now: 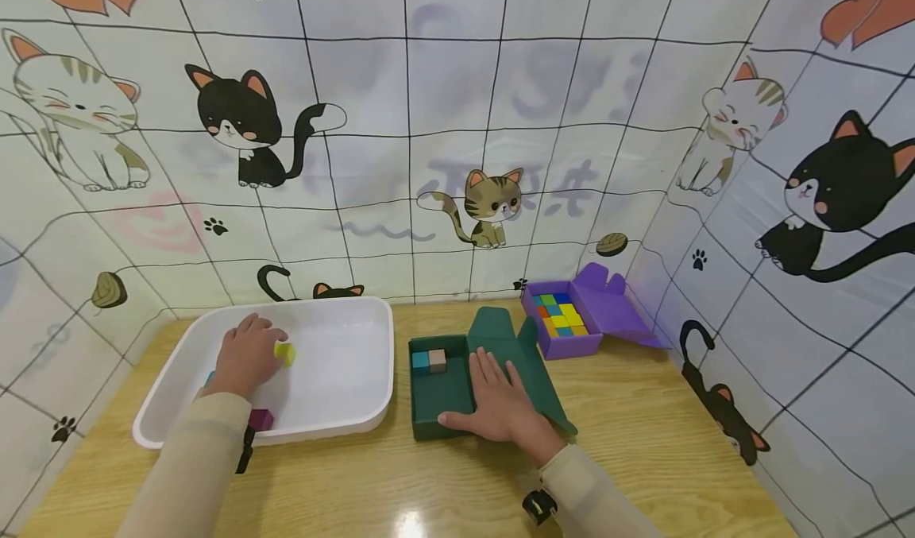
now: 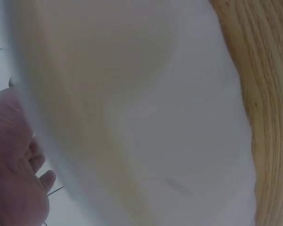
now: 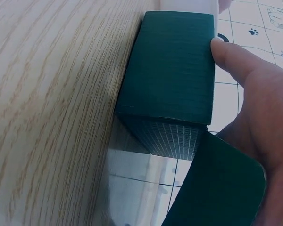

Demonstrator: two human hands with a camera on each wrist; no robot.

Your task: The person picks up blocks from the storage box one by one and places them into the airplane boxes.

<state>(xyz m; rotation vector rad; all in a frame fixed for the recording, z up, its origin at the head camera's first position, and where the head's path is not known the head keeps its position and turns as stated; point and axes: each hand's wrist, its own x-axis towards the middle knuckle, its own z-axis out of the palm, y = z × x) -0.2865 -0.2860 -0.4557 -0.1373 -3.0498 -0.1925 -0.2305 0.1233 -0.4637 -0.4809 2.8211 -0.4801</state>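
My left hand (image 1: 249, 355) is over the white tray (image 1: 343, 427), back of the hand up. A yellow block (image 1: 285, 354) shows right at the thumb side of this hand; whether the fingers grip it I cannot tell. In the left wrist view the tray wall covers much of the hand. My right hand (image 1: 498, 395) lies spread with straight fingers on the right side of the green box (image 1: 446, 423), its thumb at the front rim. Inside the box, a blue cube (image 1: 420, 361) and a light wooden cube (image 1: 437, 361) sit side by side in the back left corner.
A magenta block (image 1: 260, 419) lies by the tray's front wall, and a bit of a teal block (image 1: 210, 377) shows left of the hand. Back right stands an open purple box (image 1: 572, 349) with several coloured cubes. The green lid (image 1: 546, 387) leans out to the right.
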